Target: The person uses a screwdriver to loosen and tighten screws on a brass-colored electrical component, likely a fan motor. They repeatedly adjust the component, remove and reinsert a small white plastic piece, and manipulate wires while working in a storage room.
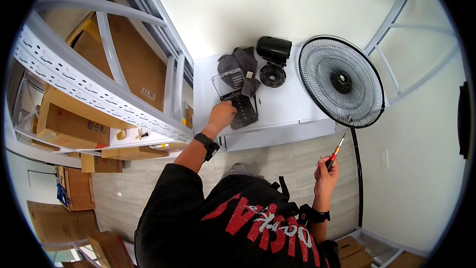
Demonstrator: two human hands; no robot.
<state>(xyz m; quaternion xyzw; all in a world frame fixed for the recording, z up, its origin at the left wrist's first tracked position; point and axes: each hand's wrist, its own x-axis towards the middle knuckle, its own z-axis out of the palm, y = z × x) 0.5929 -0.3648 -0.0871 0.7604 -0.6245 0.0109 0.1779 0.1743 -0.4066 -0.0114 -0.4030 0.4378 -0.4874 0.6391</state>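
Observation:
My left hand (223, 115) reaches over an open black bit case (245, 113) with a clear lid, its fingers bent together at the case's left edge. Whether a small piece is between those fingertips is hidden. In my right hand (325, 180), held in front of the shelf, is a screwdriver (333, 156) with a red and black handle, its shaft tilted up and to the right. Behind the case lies a crumpled dark grey cloth item (243, 62). To its right are a black fan motor housing (274, 49) and a round black part (272, 75).
A round fan grille (325, 69) leans at the white shelf's (292, 104) right end. A black pole (357, 183) stands below it. Metal racking (84, 79) with cardboard boxes (74, 124) rises at the left. More boxes (354, 253) lie at the lower right.

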